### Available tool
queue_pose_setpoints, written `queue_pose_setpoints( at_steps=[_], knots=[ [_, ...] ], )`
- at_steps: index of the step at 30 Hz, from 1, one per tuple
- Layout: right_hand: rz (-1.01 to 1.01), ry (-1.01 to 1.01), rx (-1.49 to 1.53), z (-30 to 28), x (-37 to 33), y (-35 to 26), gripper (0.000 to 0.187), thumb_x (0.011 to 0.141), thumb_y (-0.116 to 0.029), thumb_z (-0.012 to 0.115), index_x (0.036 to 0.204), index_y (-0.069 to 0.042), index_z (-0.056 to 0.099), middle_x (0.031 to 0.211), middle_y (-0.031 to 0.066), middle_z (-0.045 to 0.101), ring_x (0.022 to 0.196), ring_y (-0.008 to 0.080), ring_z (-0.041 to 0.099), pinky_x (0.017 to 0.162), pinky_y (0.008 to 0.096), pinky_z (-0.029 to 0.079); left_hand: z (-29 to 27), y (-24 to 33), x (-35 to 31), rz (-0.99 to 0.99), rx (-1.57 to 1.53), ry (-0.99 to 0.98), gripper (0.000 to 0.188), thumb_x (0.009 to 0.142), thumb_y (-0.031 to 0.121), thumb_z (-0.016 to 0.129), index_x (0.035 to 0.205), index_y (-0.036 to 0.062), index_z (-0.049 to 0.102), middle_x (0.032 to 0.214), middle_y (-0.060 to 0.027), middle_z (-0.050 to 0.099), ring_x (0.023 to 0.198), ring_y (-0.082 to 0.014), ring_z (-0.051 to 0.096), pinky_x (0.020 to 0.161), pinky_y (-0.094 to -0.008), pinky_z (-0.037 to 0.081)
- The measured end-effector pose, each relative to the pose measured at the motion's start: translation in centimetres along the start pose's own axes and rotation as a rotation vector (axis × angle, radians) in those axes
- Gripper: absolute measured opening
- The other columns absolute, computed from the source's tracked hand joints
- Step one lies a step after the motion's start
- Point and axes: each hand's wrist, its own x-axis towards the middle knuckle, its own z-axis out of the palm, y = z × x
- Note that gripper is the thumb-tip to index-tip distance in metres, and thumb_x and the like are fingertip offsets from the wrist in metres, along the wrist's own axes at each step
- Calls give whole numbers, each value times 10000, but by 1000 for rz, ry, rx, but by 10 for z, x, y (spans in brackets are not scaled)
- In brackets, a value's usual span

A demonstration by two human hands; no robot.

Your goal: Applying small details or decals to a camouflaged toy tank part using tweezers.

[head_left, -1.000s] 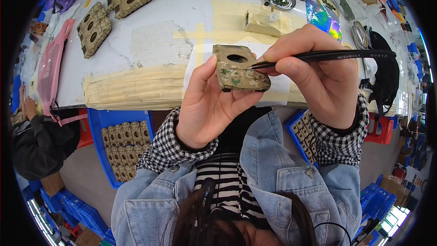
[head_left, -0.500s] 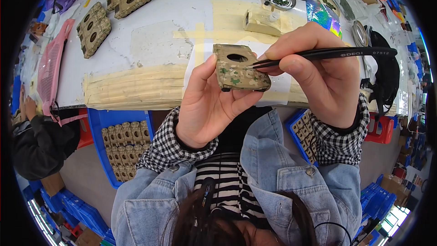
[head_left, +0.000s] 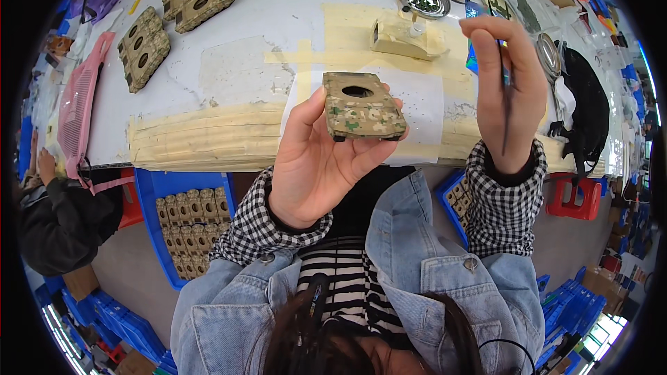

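Note:
My left hand point(head_left: 309, 163) holds a camouflage-patterned plastic casing point(head_left: 365, 114) by its sides, over the table's near edge. An oval hole shows near its far end, and dark feet poke out below its near edge. To the right, my right hand point(head_left: 511, 94) is raised over the table, apart from the casing. Black tweezers point(head_left: 506, 121) lie along its palm, smeared by motion, with fingers closed about them; the tips are hard to make out. Beyond my hands stands a round metal dish point(head_left: 448, 8) with small dark green bits point(head_left: 425, 4).
A tape-covered block point(head_left: 392, 42) with a small bottle sits before the dish. More camouflage casings point(head_left: 144, 48) lie far left, near a pink mesh basket point(head_left: 83, 107). Blue trays of casings point(head_left: 146, 201) flank my lap. A black bag point(head_left: 587, 97) lies right; another person point(head_left: 62, 215) sits left.
My right hand has drawn the tweezers away from the casing and swung up and to the right, its fingers pointing away from me. The casing has tilted slightly in my left hand.

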Motion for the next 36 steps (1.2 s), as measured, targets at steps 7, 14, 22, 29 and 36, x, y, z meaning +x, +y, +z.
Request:
queue_pose_setpoints(
  at_steps=[7, 14, 22, 29, 36],
  knots=[
    [-259, -70, -335, 24, 16, 24, 183, 725, -102, 687, 890, -44, 632, 735, 70, 608, 724, 228, 556, 656, 313, 436, -1, 1, 0, 2, -18, 0, 649, 936, 363, 346, 1360, -69, 111, 1359, -264, 265, 1160, -381, 441, 958, -400, 450],
    [-211, -141, -340, 31, 21, 9, 126, 725, -93, 689, 822, -35, 633, 730, 69, 612, 721, 221, 548, 647, 305, 426, 1, 0, 1, 19, -19, 17, 598, 940, 357, 338, 1338, -60, 179, 1321, -260, 316, 1155, -382, 447, 944, -400, 463],
    [43, 4, 276, 10, 9, -13, 87, 827, -56, 608, 884, 9, 603, 791, 64, 636, 730, 126, 578, 682, 243, 444, 1, 3, -1, 11, -7, -3, 636, 939, 362, 335, 1360, -65, 123, 1356, -256, 275, 1166, -374, 436, 960, -397, 451],
    [210, -263, 667, 13, -10, -31, 153, 913, -136, 496, 920, 16, 518, 832, 88, 581, 791, 149, 604, 713, 256, 496, 4, 1, -1, 23, 28, 34, 580, 941, 371, 332, 1321, -58, 246, 1282, -251, 383, 1144, -369, 462, 933, -389, 472],
    [312, -320, 770, 16, -9, -35, 176, 911, -158, 507, 905, 18, 506, 827, 89, 564, 752, 150, 605, 693, 269, 517, 1, 1, -3, 28, -34, 23, 578, 934, 391, 350, 1309, -46, 289, 1285, -265, 375, 1151, -383, 450, 941, -408, 465]
  ],
)
